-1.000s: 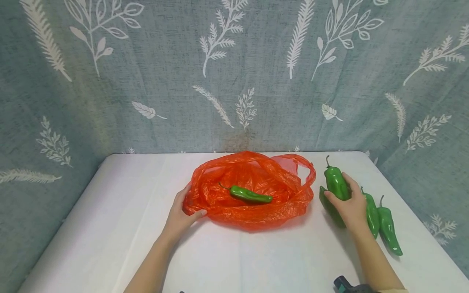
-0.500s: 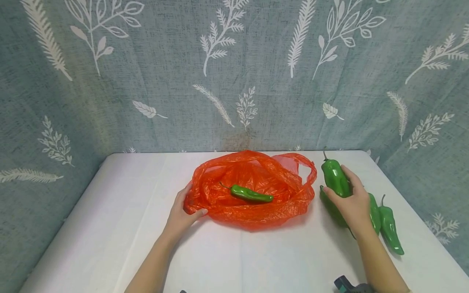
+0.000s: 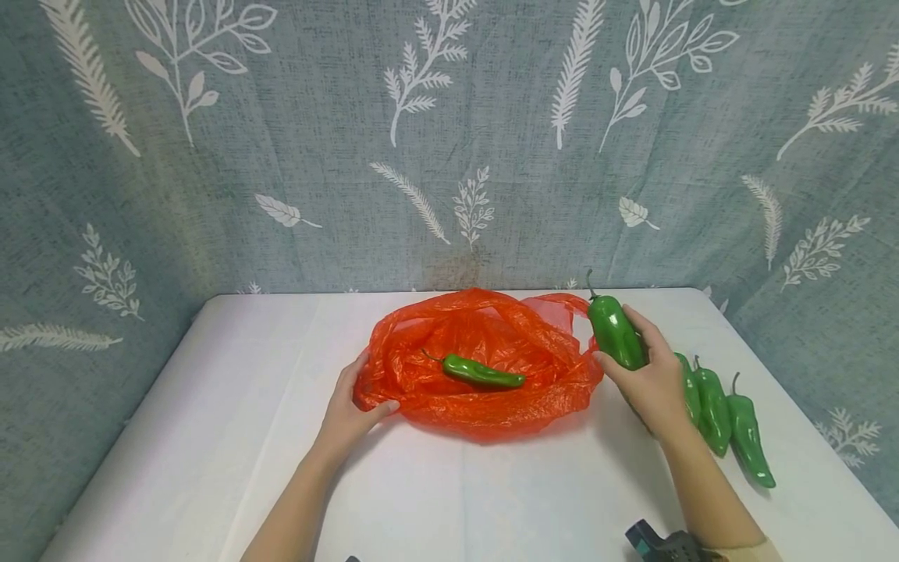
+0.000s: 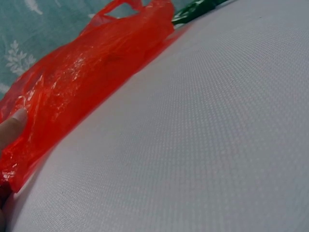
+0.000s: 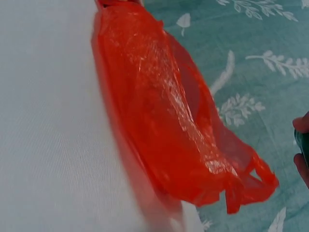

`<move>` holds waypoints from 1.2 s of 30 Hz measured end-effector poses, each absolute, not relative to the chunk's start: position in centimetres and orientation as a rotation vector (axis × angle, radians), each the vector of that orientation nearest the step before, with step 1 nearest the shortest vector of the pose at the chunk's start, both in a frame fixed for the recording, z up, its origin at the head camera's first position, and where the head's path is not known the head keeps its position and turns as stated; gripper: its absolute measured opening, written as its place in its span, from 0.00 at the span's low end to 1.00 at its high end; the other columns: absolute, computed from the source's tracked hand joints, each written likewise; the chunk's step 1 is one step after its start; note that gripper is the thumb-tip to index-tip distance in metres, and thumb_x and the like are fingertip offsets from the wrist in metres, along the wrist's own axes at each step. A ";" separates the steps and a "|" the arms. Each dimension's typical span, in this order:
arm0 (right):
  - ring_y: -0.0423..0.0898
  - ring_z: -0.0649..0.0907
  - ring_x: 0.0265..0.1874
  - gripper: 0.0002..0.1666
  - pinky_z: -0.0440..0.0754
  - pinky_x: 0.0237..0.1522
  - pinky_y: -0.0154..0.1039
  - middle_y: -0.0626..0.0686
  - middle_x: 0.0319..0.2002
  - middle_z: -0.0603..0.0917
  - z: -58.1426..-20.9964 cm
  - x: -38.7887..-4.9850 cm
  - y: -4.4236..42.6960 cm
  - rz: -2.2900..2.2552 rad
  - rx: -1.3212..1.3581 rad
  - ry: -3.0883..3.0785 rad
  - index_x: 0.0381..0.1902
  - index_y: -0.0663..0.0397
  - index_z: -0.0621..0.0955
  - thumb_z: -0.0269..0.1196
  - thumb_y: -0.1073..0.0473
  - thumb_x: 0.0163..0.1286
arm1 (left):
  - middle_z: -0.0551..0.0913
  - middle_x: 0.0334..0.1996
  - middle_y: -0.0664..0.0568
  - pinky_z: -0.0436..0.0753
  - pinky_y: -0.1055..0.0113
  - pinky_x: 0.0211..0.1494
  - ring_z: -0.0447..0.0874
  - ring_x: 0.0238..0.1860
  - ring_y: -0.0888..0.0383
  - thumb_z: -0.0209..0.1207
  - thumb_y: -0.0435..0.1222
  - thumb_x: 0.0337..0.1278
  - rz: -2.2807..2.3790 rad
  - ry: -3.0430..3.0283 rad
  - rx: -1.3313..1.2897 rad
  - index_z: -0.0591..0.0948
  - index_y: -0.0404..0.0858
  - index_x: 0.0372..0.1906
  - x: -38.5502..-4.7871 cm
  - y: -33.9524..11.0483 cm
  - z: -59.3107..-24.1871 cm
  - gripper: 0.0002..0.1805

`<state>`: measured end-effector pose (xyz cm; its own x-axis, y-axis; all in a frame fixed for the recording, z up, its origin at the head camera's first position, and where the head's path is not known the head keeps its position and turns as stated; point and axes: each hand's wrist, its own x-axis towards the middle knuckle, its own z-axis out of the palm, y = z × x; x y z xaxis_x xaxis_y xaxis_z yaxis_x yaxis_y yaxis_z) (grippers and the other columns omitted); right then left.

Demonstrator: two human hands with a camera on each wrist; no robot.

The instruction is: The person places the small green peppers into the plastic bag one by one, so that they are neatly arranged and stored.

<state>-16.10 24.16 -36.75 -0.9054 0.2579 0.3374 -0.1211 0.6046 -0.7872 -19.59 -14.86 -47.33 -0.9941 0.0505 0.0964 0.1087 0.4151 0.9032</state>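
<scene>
My left hand (image 3: pixel 351 410) grips the left side of an open red plastic bag (image 3: pixel 485 417), thumb at the front rim. The left wrist view shows that thumb (image 4: pixel 12 128) against the bag (image 4: pixel 96 72). Inside the bag lies a slim green chili pepper (image 3: pixel 481 372). My right hand (image 3: pixel 653 382) holds a larger green pepper (image 3: pixel 614 332) between thumb and fingers, stem upward, close to the bag's right handle. In the right wrist view only fingertips (image 5: pixel 301 124) and a sliver of green show at the edge, away from the bag (image 5: pixel 145 106).
More green peppers lie right of my right hand, among them a middle one (image 3: pixel 712 410) and an outer one (image 3: pixel 749 439); the forearm partly hides others. A white cloth (image 3: pixel 506 507) covers the table. A patterned grey-green curtain (image 3: pixel 323 140) hangs behind it.
My right hand has lifted the pepper and carried it left, close to the bag, uncovering peppers on the table. My left hand and the bag have stayed in place.
</scene>
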 end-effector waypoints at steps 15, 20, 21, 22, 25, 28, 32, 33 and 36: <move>0.56 0.76 0.49 0.43 0.80 0.47 0.53 0.60 0.59 0.75 -37.1 -18.4 21.2 1.319 0.141 -2.437 0.68 0.46 0.66 0.70 0.62 0.56 | 0.60 0.69 0.52 0.67 0.46 0.66 0.57 0.69 0.51 0.71 0.49 0.43 -1.682 -2.597 -0.138 0.54 0.55 0.73 -19.5 -15.1 -47.4 0.52; 0.57 0.74 0.51 0.42 0.79 0.48 0.56 0.58 0.61 0.73 -37.0 -19.2 20.3 1.313 0.218 -2.442 0.67 0.49 0.67 0.70 0.63 0.56 | 0.60 0.69 0.52 0.66 0.46 0.66 0.57 0.70 0.51 0.70 0.50 0.42 -1.666 -2.606 -0.131 0.53 0.56 0.73 -19.7 -14.9 -47.4 0.52; 0.57 0.74 0.51 0.42 0.79 0.48 0.56 0.58 0.61 0.73 -37.0 -19.3 20.1 1.319 0.227 -2.454 0.68 0.49 0.67 0.70 0.63 0.56 | 0.60 0.69 0.52 0.66 0.46 0.67 0.57 0.70 0.51 0.70 0.49 0.43 -1.668 -2.604 -0.132 0.53 0.56 0.73 -19.6 -14.9 -47.5 0.52; 0.57 0.74 0.51 0.42 0.80 0.48 0.55 0.58 0.61 0.73 -37.0 -19.4 20.0 1.329 0.234 -2.466 0.68 0.49 0.67 0.70 0.62 0.56 | 0.60 0.69 0.52 0.66 0.46 0.67 0.57 0.70 0.51 0.70 0.49 0.43 -1.667 -2.603 -0.136 0.53 0.56 0.73 -19.6 -15.0 -47.5 0.52; 0.56 0.74 0.51 0.42 0.80 0.47 0.53 0.58 0.62 0.72 -37.1 -20.0 19.3 1.366 0.253 -2.500 0.68 0.48 0.67 0.70 0.62 0.56 | 0.60 0.68 0.51 0.66 0.46 0.67 0.58 0.69 0.50 0.71 0.48 0.43 -1.679 -2.590 -0.146 0.54 0.54 0.73 -19.4 -15.1 -47.6 0.52; 0.57 0.75 0.50 0.42 0.81 0.46 0.52 0.57 0.62 0.72 -37.2 -20.6 18.6 1.385 0.271 -2.534 0.67 0.46 0.68 0.71 0.61 0.55 | 0.61 0.68 0.50 0.66 0.46 0.67 0.58 0.69 0.49 0.71 0.47 0.43 -1.687 -2.578 -0.149 0.54 0.53 0.73 -19.1 -15.2 -47.5 0.51; 0.57 0.76 0.50 0.42 0.81 0.46 0.51 0.57 0.63 0.72 -37.2 -21.4 18.0 1.407 0.268 -2.585 0.67 0.44 0.68 0.71 0.60 0.55 | 0.60 0.68 0.50 0.65 0.46 0.67 0.58 0.69 0.49 0.70 0.47 0.44 -1.686 -2.579 -0.154 0.54 0.53 0.73 -19.2 -15.1 -47.3 0.51; 0.57 0.75 0.50 0.42 0.81 0.46 0.51 0.57 0.62 0.72 -37.2 -21.6 17.8 1.430 0.272 -2.593 0.67 0.44 0.68 0.71 0.60 0.55 | 0.60 0.69 0.50 0.65 0.46 0.67 0.58 0.69 0.49 0.70 0.47 0.44 -1.682 -2.581 -0.156 0.54 0.52 0.73 -19.3 -15.0 -47.3 0.52; 0.57 0.74 0.52 0.41 0.80 0.48 0.51 0.56 0.62 0.71 -37.6 -22.2 17.6 1.490 0.290 -2.613 0.68 0.43 0.68 0.70 0.61 0.56 | 0.60 0.69 0.50 0.65 0.46 0.68 0.58 0.70 0.49 0.70 0.48 0.44 -1.681 -2.582 -0.167 0.54 0.52 0.73 -19.6 -14.9 -47.2 0.52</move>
<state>-22.20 17.62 -37.55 -0.9745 -0.1066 0.1974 -0.2241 0.4971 -0.8383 -19.61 -14.86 -47.16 -0.9926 0.0601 0.1058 0.1211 0.4008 0.9081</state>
